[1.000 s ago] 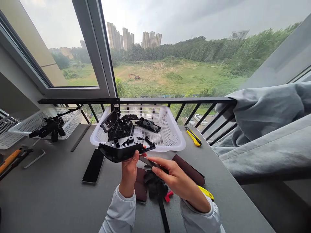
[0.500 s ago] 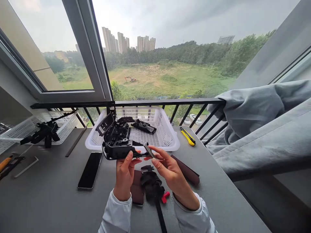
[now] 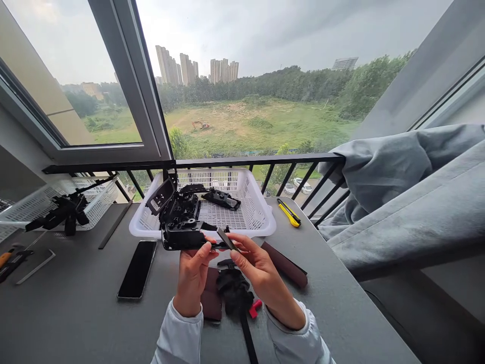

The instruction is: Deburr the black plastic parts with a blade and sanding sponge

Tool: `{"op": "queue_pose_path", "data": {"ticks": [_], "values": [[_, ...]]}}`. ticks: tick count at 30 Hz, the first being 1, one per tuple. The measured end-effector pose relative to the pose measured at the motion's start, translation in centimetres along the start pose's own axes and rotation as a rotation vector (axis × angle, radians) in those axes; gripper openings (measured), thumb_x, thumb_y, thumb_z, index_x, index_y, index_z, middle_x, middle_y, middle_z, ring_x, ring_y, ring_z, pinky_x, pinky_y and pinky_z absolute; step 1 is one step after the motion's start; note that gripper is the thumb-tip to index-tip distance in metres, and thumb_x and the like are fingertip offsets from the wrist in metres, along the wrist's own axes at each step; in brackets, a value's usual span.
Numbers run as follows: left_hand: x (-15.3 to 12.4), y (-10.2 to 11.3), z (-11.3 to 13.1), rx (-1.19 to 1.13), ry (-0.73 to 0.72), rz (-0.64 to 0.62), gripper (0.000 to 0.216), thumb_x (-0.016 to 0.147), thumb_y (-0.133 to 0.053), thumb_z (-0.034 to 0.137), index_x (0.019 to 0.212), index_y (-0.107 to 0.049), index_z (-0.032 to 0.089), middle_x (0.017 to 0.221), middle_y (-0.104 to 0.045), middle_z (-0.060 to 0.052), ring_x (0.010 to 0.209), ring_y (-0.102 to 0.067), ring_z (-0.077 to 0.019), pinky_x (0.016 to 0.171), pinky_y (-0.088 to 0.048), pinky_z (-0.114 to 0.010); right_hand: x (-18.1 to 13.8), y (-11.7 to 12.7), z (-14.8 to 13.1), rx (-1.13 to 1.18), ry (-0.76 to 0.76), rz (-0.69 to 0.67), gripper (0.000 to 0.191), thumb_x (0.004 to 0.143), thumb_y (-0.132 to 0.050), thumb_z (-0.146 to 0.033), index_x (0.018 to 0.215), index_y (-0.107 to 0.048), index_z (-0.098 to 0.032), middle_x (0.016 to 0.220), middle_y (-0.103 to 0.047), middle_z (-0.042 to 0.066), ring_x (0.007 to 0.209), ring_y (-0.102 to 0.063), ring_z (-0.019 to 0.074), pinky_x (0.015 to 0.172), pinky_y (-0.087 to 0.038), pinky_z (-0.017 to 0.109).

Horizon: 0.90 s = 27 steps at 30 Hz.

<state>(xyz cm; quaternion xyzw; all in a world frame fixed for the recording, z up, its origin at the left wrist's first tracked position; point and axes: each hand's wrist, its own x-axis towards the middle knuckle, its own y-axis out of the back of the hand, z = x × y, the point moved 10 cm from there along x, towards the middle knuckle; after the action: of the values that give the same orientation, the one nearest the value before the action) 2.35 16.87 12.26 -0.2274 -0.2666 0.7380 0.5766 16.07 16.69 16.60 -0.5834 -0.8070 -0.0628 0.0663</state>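
Note:
My left hand (image 3: 192, 275) grips a black moulded plastic part (image 3: 182, 236) from below, holding it up just in front of the white basket (image 3: 261, 222). In my right hand (image 3: 257, 275) a thin dark flat strip (image 3: 226, 239) is pinched between thumb and fingers, its tip touching the right end of the part. Both hands hover above the grey table (image 3: 83, 308). Under them lie a black clamp-like tool with a red tip (image 3: 237, 296) and dark brown sheets (image 3: 285, 264).
More black plastic parts (image 3: 185, 202) lie in the white basket. A second white basket (image 3: 49, 199) with a black part sits far left. A phone (image 3: 137, 269) lies left of my hands, a yellow utility knife (image 3: 288, 212) at the right, a grey curtain (image 3: 409, 192) beyond it, and a black railing (image 3: 246, 161) behind.
Both hands moved slightly up and away from me with the part. The part was turned, and the strip's tip came up against its right end.

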Motion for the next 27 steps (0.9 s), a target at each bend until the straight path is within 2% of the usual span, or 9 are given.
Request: {"op": "queue_pose_path", "data": {"ticks": [10, 14, 20, 23, 27], "values": [[0.20, 0.83, -0.06, 0.003, 0.045, 0.106, 0.027, 0.055, -0.088, 0.022, 0.076, -0.073, 0.016, 0.072, -0.074, -0.001, 0.061, -0.070, -0.0137, 0.052, -0.057, -0.017, -0.13, -0.52, 0.02, -0.153, 0.047, -0.002, 0.031, 0.093, -0.051, -0.032, 0.122, -0.060, -0.025, 0.094, -0.071, 0.002, 0.089, -0.064, 0.0192, 0.078, -0.050, 0.028], [0.12, 0.65, 0.06, 0.004, 0.031, 0.100, 0.026, 0.057, -0.087, 0.021, 0.079, -0.073, 0.018, 0.077, -0.074, 0.000, 0.067, -0.071, -0.0145, 0.056, -0.058, -0.019, -0.07, -0.67, -0.45, -0.211, 0.077, 0.010, 0.030, 0.093, -0.050, -0.030, 0.121, -0.061, -0.025, 0.098, -0.071, 0.002, 0.092, -0.064, 0.0194, 0.079, -0.050, 0.028], [0.25, 0.40, 0.04, 0.058, 0.016, 0.070, 0.022, 0.060, -0.085, 0.027, 0.075, -0.073, 0.017, 0.074, -0.075, -0.002, 0.068, -0.072, -0.0171, 0.056, -0.058, -0.021, 0.06, -0.69, -0.13, -0.269, 0.044, 0.005, 0.031, 0.092, -0.050, -0.029, 0.120, -0.062, -0.023, 0.090, -0.071, 0.002, 0.090, -0.065, 0.0203, 0.080, -0.052, 0.030], [0.27, 0.29, 0.11, 0.064, -0.003, 0.062, 0.023, 0.061, -0.085, 0.030, 0.076, -0.073, 0.018, 0.074, -0.075, -0.001, 0.067, -0.072, -0.0163, 0.057, -0.058, -0.021, 0.13, -0.70, -0.16, -0.268, 0.064, -0.001, 0.033, 0.092, -0.050, -0.028, 0.123, -0.062, -0.024, 0.095, -0.073, 0.002, 0.093, -0.066, 0.0205, 0.084, -0.052, 0.031], [0.16, 0.02, 0.27, 0.098, -0.051, 0.025, 0.023, 0.066, -0.082, 0.034, 0.081, -0.073, 0.019, 0.083, -0.075, -0.002, 0.078, -0.073, -0.0183, 0.068, -0.060, -0.025, 0.20, 0.01, -0.27, -0.274, 0.085, 0.068, 0.035, 0.093, -0.050, -0.028, 0.126, -0.061, -0.024, 0.116, -0.071, 0.006, 0.105, -0.065, 0.0226, 0.093, -0.051, 0.036]]}}
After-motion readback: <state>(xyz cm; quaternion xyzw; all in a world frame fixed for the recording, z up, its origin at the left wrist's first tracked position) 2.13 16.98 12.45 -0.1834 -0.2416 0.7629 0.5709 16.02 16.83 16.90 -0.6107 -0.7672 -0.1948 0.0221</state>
